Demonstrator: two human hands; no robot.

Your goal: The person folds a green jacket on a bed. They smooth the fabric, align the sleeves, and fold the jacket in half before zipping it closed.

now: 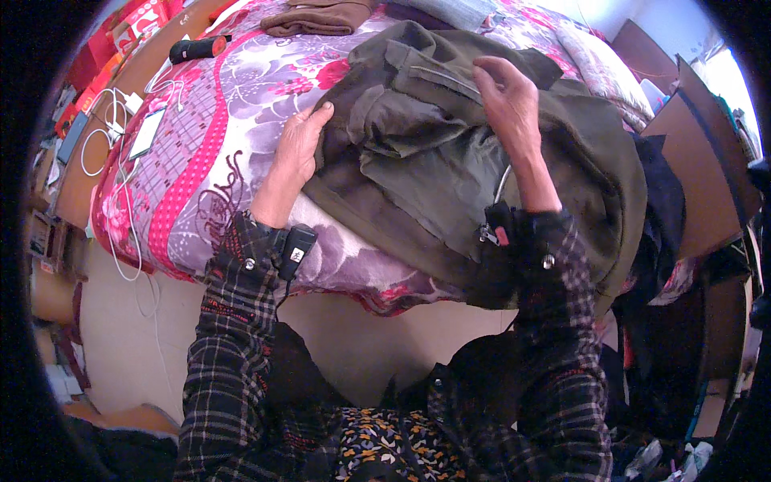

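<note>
An olive-green jacket (578,150) lies spread and rumpled across the bed, with a zipper (446,79) along one folded edge. Smooth, shiny lining (440,175) shows in its middle. At the jacket's left edge is my left hand (298,144), its thumb on top and its other fingers hidden behind the cloth. My right hand (511,99) is over the upper part of the jacket, just right of the zipper. Its fingers are bent, and whether they pinch any cloth is unclear. A metal zipper pull (489,234) hangs by my right cuff.
Under the jacket is a bed with a floral blanket (259,150). Folded brown clothing (319,17) and jeans (449,11) lie at the back. A phone (147,134), white cables (123,193) and a black cylindrical item (197,49) are at left. Cardboard (692,175) stands right.
</note>
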